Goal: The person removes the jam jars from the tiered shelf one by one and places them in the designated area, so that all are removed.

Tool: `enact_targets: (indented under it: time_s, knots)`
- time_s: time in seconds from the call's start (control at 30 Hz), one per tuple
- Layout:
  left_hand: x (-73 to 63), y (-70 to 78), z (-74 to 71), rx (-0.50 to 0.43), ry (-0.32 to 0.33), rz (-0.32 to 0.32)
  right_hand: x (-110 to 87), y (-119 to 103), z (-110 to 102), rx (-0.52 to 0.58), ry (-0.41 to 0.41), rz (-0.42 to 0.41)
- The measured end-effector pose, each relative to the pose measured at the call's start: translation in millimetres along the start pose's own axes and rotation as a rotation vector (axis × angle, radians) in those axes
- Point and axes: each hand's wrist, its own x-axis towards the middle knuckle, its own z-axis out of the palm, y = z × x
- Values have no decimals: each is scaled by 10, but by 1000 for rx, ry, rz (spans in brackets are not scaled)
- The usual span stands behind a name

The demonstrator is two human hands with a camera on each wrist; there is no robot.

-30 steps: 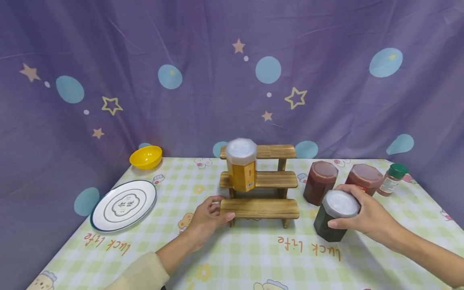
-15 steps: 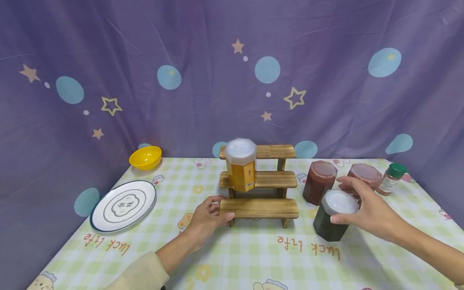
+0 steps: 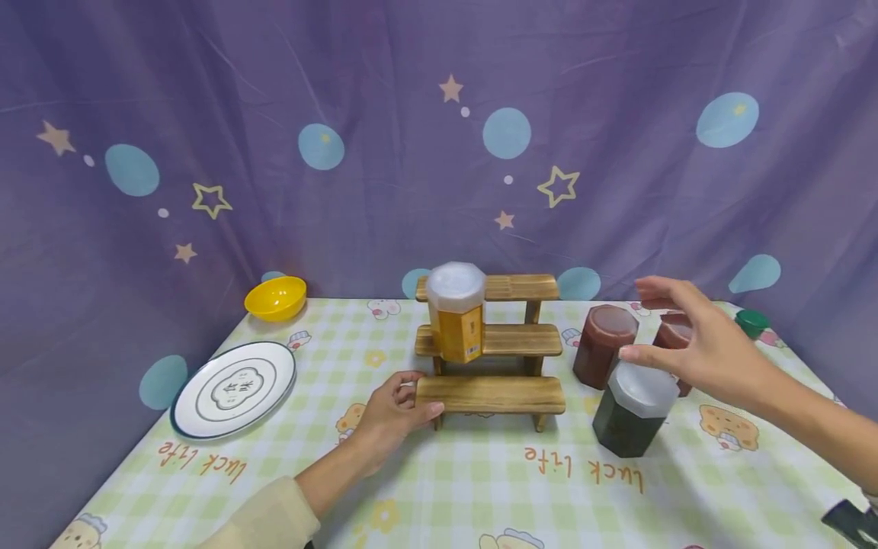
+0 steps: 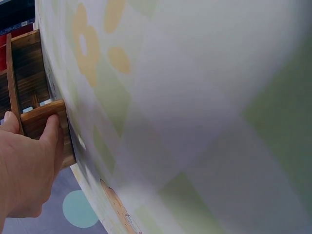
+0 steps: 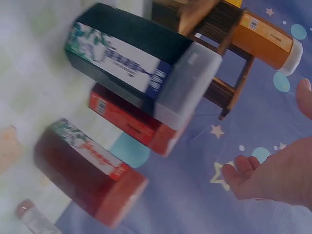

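We are pinching a rack [image 3: 490, 394] in our left grip [image 3: 391, 415] and holding our right grip [image 3: 709, 351] wide, a dark jar [image 3: 627, 427] beneath it.

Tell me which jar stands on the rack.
The amber jar, at the left end of the rack; the dark jar and both reddish jars stand on the table.

Soft light; faint shadows on the cloth [image 3: 446, 488] below left hand [image 3: 392, 412] and right hand [image 3: 696, 351]; left wrist view blurred beside the grip.
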Motion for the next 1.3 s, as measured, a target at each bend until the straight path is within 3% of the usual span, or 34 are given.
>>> enact_targets:
  time_s: [0.3,0.67,1.3]
  knots:
    - [-6,11,-3,3,11,-8,293,-259,16,33,-126,-27]
    - [-2,15,-1,-13,1,-1,622,-448,200,136,-299,-60]
    - [-1,4,5,29,12,-12,1113,-752,660,254,-344,-12]
